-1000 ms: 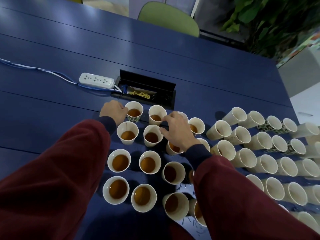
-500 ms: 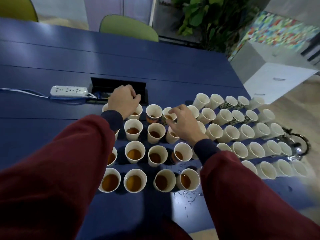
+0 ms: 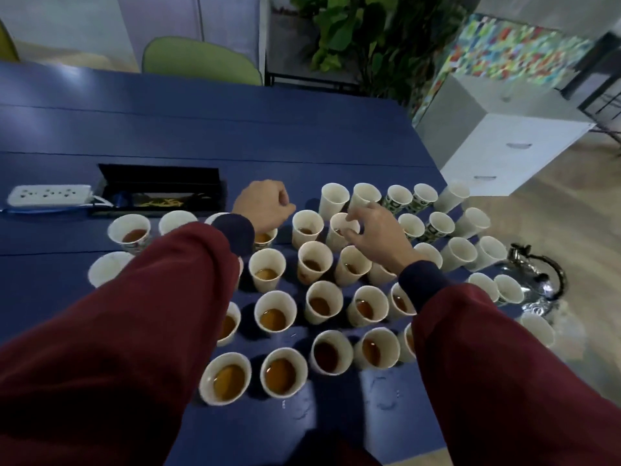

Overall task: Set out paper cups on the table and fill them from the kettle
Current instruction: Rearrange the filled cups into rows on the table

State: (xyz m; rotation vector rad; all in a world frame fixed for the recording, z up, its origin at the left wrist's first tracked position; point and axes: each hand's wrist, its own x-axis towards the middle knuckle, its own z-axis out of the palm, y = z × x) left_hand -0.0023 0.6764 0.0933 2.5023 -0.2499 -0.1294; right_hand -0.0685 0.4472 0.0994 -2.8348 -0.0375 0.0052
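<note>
Several paper cups filled with brown tea (image 3: 273,318) stand in rows on the blue table (image 3: 235,129) in front of me. More empty cups (image 3: 459,253) stand in rows to the right. My left hand (image 3: 263,210) is curled over the top of a filled cup (image 3: 265,237) in the back row, which it mostly hides. With its fingertips, my right hand (image 3: 373,235) pinches the rim of another back-row cup (image 3: 341,230). A shiny metal kettle (image 3: 537,280) with a black handle sits low beyond the table's right edge.
A white power strip (image 3: 47,195) and an open black cable box (image 3: 161,188) lie at the back left of the table. Behind the table are a green chair (image 3: 201,62) and a plant (image 3: 363,45). A white cabinet (image 3: 504,146) stands at the right. Drops of liquid (image 3: 383,403) wet the near table.
Both hands have shifted right along the back row of cups, away from the cable box. My view has turned right, bringing the kettle and cabinet into sight.
</note>
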